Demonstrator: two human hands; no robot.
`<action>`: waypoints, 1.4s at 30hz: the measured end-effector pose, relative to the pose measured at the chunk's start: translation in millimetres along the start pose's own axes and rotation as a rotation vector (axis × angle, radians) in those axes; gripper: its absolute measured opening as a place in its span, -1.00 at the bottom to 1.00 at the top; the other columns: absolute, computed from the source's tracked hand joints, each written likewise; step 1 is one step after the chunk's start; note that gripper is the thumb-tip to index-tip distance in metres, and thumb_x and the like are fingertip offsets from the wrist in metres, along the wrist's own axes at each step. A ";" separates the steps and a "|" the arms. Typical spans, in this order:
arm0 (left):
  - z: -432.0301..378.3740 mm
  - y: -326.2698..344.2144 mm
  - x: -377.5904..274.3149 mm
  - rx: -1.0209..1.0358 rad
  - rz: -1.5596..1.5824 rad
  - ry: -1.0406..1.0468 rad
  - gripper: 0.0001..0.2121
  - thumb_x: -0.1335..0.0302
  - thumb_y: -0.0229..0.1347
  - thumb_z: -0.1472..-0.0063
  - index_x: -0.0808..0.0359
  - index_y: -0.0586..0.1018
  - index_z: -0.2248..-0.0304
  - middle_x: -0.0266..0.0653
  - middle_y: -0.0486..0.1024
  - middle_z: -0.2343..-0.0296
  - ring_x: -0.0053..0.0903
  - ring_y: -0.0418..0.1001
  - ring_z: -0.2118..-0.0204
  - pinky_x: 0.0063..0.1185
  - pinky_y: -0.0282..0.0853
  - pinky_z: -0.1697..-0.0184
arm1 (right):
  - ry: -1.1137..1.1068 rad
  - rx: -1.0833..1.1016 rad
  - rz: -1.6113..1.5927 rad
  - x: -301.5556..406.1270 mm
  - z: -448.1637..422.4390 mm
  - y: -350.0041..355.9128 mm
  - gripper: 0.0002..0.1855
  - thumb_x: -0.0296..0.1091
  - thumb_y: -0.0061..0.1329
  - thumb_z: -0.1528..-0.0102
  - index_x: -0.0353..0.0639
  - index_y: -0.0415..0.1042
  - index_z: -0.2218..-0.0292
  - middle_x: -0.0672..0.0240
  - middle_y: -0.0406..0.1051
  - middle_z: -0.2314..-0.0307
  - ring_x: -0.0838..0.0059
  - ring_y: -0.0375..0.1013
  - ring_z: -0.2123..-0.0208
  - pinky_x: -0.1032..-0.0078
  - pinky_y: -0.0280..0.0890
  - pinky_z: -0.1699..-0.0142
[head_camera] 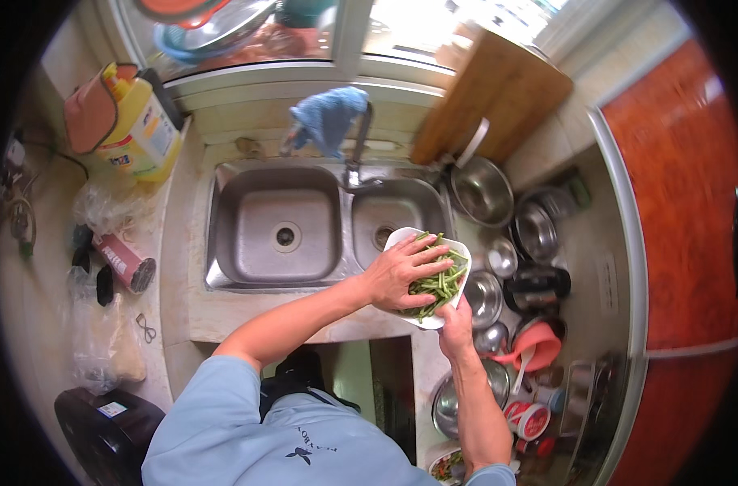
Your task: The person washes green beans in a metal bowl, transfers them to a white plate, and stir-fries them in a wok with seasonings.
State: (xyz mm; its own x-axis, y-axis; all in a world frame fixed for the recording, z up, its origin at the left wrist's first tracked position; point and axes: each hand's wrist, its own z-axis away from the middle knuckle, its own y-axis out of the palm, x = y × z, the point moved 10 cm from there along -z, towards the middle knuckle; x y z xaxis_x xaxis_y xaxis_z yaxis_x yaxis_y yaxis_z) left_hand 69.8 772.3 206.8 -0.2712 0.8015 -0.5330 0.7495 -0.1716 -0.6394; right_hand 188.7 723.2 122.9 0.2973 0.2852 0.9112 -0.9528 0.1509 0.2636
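Observation:
A white dish holding cut green beans is tilted over the front right corner of the stainless steel double sink. My right hand grips the dish at its near right rim, thumb on the edge. Spread flat across the beans is my left hand, its fingers apart and touching them. Part of the small right basin is hidden by the dish. The large left basin shows its drain strainer. A blue cloth hangs over the faucet.
Steel bowls and a coral-coloured ladle-like scoop crowd the right counter. A wooden cutting board leans at the back right. Left stand a yellow detergent jug, a cylindrical package and plastic bags. A dish of food sits near my right forearm.

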 end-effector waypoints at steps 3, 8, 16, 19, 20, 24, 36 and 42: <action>10.0 -29.7 46.8 -0.097 0.013 -0.060 -0.38 0.16 0.09 0.05 0.19 0.34 -0.04 -0.16 0.21 -0.07 -0.13 0.08 -0.15 -0.18 -0.03 -0.16 | 0.030 0.048 0.162 3.5 -42.1 37.2 -0.39 -0.60 -0.29 0.17 -0.32 0.15 -0.01 0.28 0.33 0.19 0.46 0.38 0.19 0.54 0.33 0.10; 36.0 -60.4 106.4 -0.314 0.105 -0.197 -0.37 0.20 0.12 0.05 0.21 0.32 -0.05 -0.12 0.16 -0.09 -0.10 0.06 -0.16 -0.19 -0.01 -0.16 | 0.054 0.145 0.451 16.4 -91.8 97.4 -0.43 -0.58 -0.31 0.16 -0.30 0.19 0.02 0.28 0.36 0.27 0.51 0.43 0.37 0.58 0.42 0.43; 67.5 -86.4 136.5 -0.597 0.098 -0.285 -0.39 0.13 0.06 -0.05 0.24 0.29 -0.06 -0.06 0.17 -0.08 -0.10 0.06 -0.16 -0.28 -0.02 -0.18 | 0.106 0.254 0.698 31.3 -114.8 159.0 -0.49 -0.56 -0.30 0.11 -0.28 0.22 0.04 0.24 0.38 0.33 0.50 0.41 0.42 0.57 0.41 0.48; 73.1 -89.3 137.9 -0.627 0.093 -0.304 -0.39 0.11 0.05 -0.06 0.25 0.28 -0.06 -0.05 0.16 -0.08 -0.09 0.05 -0.16 -0.28 -0.03 -0.19 | 0.135 0.268 0.755 30.2 -115.3 165.9 -0.48 -0.54 -0.31 0.09 -0.26 0.21 0.03 0.21 0.38 0.33 0.47 0.42 0.41 0.54 0.43 0.51; 74.7 -89.9 138.1 -0.639 0.096 -0.310 -0.39 0.11 0.05 -0.06 0.25 0.28 -0.06 -0.05 0.16 -0.08 -0.09 0.05 -0.16 -0.28 -0.03 -0.19 | 0.141 0.276 0.775 30.7 -114.9 168.7 -0.49 -0.54 -0.31 0.08 -0.25 0.21 0.03 0.21 0.38 0.32 0.47 0.43 0.41 0.54 0.44 0.51; 78.0 -92.6 138.3 -0.680 0.080 -0.326 -0.38 0.10 0.05 -0.06 0.25 0.27 -0.07 -0.04 0.15 -0.09 -0.07 0.05 -0.16 -0.29 -0.04 -0.19 | 0.134 0.301 0.817 39.2 -112.2 181.4 -0.49 -0.51 -0.30 0.06 -0.23 0.20 0.01 0.20 0.38 0.32 0.46 0.44 0.39 0.53 0.45 0.48; 74.0 -100.8 136.6 -0.787 0.118 -0.280 -0.40 0.10 0.04 -0.06 0.25 0.29 -0.05 0.02 0.18 -0.06 -0.02 0.07 -0.14 -0.28 0.02 -0.16 | 0.083 0.281 1.014 59.6 -108.5 193.8 -0.45 -0.43 -0.30 0.04 -0.17 0.13 -0.05 0.07 0.41 0.31 0.29 0.48 0.42 0.41 0.45 0.45; 72.4 -99.0 139.9 -0.848 0.155 -0.223 -0.40 0.08 0.01 -0.10 0.29 0.28 -0.04 0.11 0.16 -0.06 0.01 0.09 -0.13 -0.27 0.01 -0.16 | -0.016 0.277 1.152 62.7 -112.8 194.1 -0.59 -0.34 -0.27 0.06 -0.18 0.18 0.12 -0.22 0.36 0.34 -0.24 0.31 0.22 0.10 0.17 0.08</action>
State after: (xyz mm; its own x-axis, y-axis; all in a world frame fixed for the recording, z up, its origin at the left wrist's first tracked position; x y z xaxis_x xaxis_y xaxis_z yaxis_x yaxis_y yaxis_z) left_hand -86.1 859.9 155.5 -0.1749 0.6592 -0.7313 0.9583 0.2844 0.0272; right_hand 29.5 877.2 195.6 -0.7439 0.1068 0.6597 -0.6400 -0.3979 -0.6573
